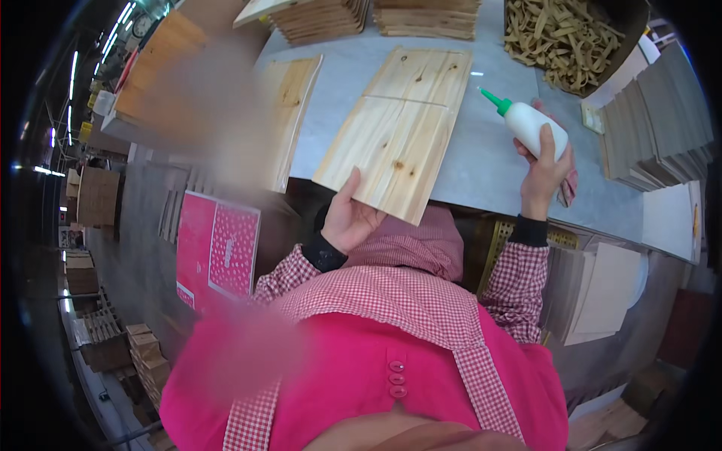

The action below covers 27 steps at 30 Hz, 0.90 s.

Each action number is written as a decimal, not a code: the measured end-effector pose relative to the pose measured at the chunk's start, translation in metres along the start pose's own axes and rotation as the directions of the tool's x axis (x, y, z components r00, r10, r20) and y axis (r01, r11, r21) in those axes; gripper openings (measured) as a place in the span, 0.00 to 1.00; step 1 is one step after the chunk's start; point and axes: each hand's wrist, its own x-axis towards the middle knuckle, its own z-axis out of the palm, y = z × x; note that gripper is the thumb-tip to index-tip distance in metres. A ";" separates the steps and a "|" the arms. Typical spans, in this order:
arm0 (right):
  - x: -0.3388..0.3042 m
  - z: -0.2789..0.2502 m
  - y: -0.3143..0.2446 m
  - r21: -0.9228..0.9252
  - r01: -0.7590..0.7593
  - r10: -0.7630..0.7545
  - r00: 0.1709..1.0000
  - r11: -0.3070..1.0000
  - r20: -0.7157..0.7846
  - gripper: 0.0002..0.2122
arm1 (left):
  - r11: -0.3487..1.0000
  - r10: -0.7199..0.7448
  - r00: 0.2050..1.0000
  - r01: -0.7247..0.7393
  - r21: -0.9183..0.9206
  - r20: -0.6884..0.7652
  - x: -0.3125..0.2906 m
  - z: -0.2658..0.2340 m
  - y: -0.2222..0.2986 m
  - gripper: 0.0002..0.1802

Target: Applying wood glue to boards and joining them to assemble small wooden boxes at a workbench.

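Observation:
My left hand (347,218) grips the near edge of a pale, knotty wooden panel (398,143), thumb on top and fingers underneath. A groove or seam crosses the panel in its far part. The panel reaches out over the grey tabletop (489,165). In my right hand (547,169) is a white glue bottle (535,129) with a green nozzle, tilted with its tip toward the upper left, beside the panel's right edge and apart from it. A crumpled reddish cloth (568,188) lies by my right wrist. Left of the panel is another wooden panel (295,113).
Stacks of wooden boards (425,19) stand at the table's far side. A bin of thin wood strips (560,37) sits at the far right. Grey panels (662,113) are stacked along the right. A pink printed box (218,244) is at the lower left. A blur covers part of the left.

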 end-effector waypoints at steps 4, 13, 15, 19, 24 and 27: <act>0.036 0.017 0.016 0.031 -0.019 0.022 0.994 0.999 -0.107 0.18 | 0.995 -0.010 0.997 0.017 0.093 -0.079 -0.004 0.000 0.002 0.30; 0.106 0.040 0.048 -0.288 -0.034 -0.008 0.990 0.957 -0.143 0.22 | 0.997 -0.017 0.996 0.025 0.079 -0.093 0.002 0.004 0.006 0.29; 0.110 0.038 0.050 -0.352 -0.031 -0.015 0.992 0.936 -0.127 0.23 | 0.996 -0.015 0.995 0.023 0.082 -0.097 0.003 0.003 0.007 0.30; 0.094 0.034 0.035 -0.390 -0.078 0.074 0.997 0.917 -0.025 0.18 | 0.997 0.001 0.997 0.004 0.079 -0.072 0.001 0.001 0.007 0.29; 0.045 0.019 0.018 -0.237 -0.055 0.064 0.997 0.970 0.032 0.19 | 0.998 0.017 0.995 -0.011 0.058 -0.094 0.000 -0.001 0.007 0.29; 0.006 0.008 -0.002 -0.184 -0.030 0.054 0.990 0.982 0.127 0.17 | 0.994 0.042 0.999 -0.038 0.098 -0.033 0.001 -0.003 0.006 0.28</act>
